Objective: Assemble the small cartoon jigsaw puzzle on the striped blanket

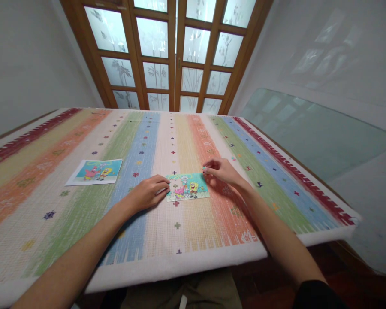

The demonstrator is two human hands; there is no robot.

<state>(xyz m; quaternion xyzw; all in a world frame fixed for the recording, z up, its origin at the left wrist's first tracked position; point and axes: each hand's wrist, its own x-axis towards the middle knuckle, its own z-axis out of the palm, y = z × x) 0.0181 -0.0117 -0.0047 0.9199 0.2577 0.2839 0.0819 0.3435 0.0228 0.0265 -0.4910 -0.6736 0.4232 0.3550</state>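
Note:
A partly assembled jigsaw puzzle (194, 187) lies flat near the table's front edge, with teal ground and yellow, pink and pale cartoon figures. A gap at its upper left lets the striped cloth show through. My left hand (151, 192) rests at the puzzle's left edge, its bent fingers touching the border and holding nothing up. At the upper right corner my right hand (223, 170) is closed in a pinch on a small teal jigsaw piece (204, 168), mostly covered by the fingertips. One small loose piece (233, 159) lies on the cloth beyond my right hand.
A printed picture sheet (98, 171) with the same cartoon scene lies to the left, slightly curled. The striped tablecloth (167, 141) covers the wide table. A glass panel (312, 124) leans by the right wall; wooden glazed doors (175, 60) stand behind the table.

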